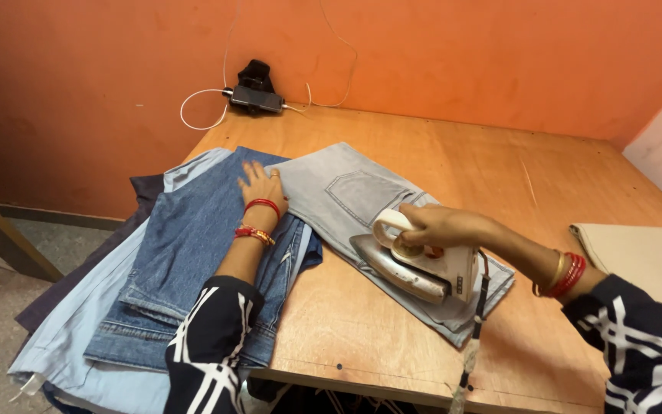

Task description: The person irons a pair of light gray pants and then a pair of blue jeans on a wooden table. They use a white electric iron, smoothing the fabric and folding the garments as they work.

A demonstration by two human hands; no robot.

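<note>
The pressing step is judged to be in hand. An iron (417,263) is gripped by its white handle in the right hand (437,227), fingers clenched round it, and its soleplate is laid flat on a pair of light grey jeans (346,192) spread across the wooden desk (492,165). The iron sits toward the near end of the grey jeans, its cord (475,330) hanging over the desk's front edge. The left hand (260,186) is released, laid flat with fingers spread on a stack of darker blue jeans (185,253) at the desk's left edge, just beside the grey pair. A folded beige cloth (649,257) lies at the right. The next stroke is judged to call for the fabric being held taut and the cord kept free of the soleplate.
</note>
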